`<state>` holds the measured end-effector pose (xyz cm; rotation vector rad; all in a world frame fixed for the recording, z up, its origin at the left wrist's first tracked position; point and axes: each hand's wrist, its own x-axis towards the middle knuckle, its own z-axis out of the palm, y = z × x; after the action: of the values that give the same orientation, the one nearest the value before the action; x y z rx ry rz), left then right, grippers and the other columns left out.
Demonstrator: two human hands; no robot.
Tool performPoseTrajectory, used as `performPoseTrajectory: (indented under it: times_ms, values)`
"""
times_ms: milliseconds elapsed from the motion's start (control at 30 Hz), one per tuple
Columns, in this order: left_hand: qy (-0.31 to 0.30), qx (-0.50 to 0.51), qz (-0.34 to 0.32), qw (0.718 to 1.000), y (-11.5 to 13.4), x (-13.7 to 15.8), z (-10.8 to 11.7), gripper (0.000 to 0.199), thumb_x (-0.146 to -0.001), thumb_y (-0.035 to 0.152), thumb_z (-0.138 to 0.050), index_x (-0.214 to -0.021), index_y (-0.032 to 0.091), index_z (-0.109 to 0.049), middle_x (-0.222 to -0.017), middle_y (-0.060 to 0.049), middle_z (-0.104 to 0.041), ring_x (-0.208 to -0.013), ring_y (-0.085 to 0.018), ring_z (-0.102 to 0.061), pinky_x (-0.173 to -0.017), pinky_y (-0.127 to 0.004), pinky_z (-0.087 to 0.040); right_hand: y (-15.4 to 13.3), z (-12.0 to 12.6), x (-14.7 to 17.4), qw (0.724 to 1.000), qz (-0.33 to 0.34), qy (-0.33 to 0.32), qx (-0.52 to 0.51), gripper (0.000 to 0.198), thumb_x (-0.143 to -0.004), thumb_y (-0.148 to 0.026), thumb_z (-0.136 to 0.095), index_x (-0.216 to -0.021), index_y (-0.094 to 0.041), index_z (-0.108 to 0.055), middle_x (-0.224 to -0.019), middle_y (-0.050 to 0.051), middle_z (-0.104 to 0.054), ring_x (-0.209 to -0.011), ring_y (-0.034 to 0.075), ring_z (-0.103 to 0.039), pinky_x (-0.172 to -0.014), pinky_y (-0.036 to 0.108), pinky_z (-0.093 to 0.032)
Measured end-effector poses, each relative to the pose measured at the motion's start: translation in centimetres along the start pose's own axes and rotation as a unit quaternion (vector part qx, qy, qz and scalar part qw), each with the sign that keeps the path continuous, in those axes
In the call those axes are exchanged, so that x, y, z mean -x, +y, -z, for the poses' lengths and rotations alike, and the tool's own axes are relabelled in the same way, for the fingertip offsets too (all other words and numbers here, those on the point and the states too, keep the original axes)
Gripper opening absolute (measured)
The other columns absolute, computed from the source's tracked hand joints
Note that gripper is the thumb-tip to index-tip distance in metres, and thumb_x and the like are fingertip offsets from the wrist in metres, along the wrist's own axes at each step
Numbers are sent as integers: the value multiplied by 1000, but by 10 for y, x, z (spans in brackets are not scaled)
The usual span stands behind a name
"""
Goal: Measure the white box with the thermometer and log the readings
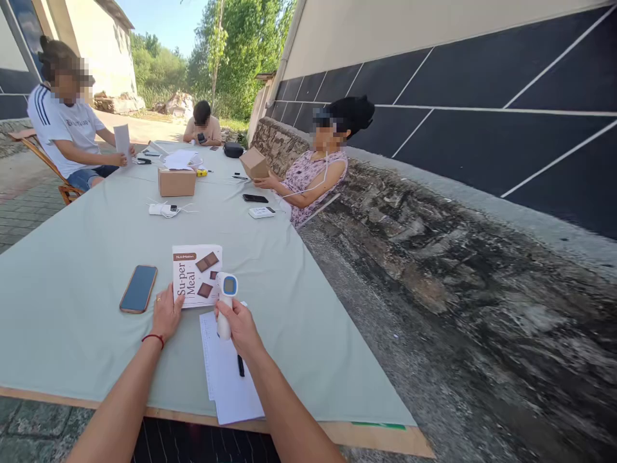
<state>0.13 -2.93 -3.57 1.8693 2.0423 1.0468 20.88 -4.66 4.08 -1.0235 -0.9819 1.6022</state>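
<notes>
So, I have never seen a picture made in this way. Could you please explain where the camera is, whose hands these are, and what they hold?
There is no machine here. This single picture comes from a camera worn on a person's head, looking forward and down, so the two bare hands nearest us are the wearer's own.

The left hand holds the lower left corner of a white package marked "Su-per Meal". The right hand holds a white and blue device that looks like a thermometer.

On the cloth-covered table lie a phone to the left, and papers with a black pen in front of the wearer. Farther off stands a brown box, and other people sit around the table.
</notes>
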Motion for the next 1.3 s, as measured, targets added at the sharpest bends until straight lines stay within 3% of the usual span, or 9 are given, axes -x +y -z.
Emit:
performPoseTrajectory:
  times_ms: [300, 567, 833, 1000, 1133, 1300]
  values:
    - [-10, -28, -34, 999, 7, -12, 16, 56, -99, 54, -20, -121, 15, -54, -105, -15, -65, -100, -32, -58, -92, -46, -43, -41, 16, 55, 999, 30, 27, 14, 41, -67, -57, -73, -75, -18, -62, -67, -1, -56, -61, 12, -46, -58, 26, -36]
    - [-1, -24, -63, 998, 8, -26, 24, 54, -97, 53, -23, -116, 15, -57, -112, -17, -67, -105, -33, -59, -92, -47, -44, -54, 30, 83, 998, 45, 34, 19, 36, -70, -51, -71, -80, -17, -65, -67, -1, -56, -63, 12, -47, -60, 26, -38]
    - [-38, 5, -44, 998, 14, -30, 31, 57, -87, 62, -44, -117, 15, -55, -109, -15, -67, -99, -32, -59, -90, -47, -46, -60, 40, 91, 997, 56, 51, 25, 35, -71, -50, -72, -80, -18, -66, -70, 0, -57, -65, 13, -48, -61, 26, -41]
    - [-1, 26, -39, 999, 21, -25, 32, 64, -86, 54, -50, -136, 14, -41, -121, -16, -61, -114, -33, -53, -105, -55, -38, -62, 45, 95, 997, 55, 56, 12, 36, -69, -52, -73, -80, -18, -66, -75, 1, -59, -66, 13, -49, -61, 26, -43]
    - [32, 1, -30, 999, 20, -27, 31, 73, -81, 48, -56, -139, 10, -35, -127, -20, -54, -123, -38, -47, -108, -60, -33, -63, 47, 100, 997, 59, 56, 13, 35, -69, -52, -73, -80, -18, -66, -76, 1, -59, -66, 13, -50, -61, 26, -44]
    - [32, 9, -22, 999, 17, -31, 28, 57, -84, 45, -52, -129, 12, -44, -122, -20, -54, -123, -38, -47, -109, -62, -33, -47, 63, 86, 989, 82, 92, 84, 37, -74, -52, -69, -90, -19, -68, -83, 2, -63, -75, 16, -57, -70, 29, -49]
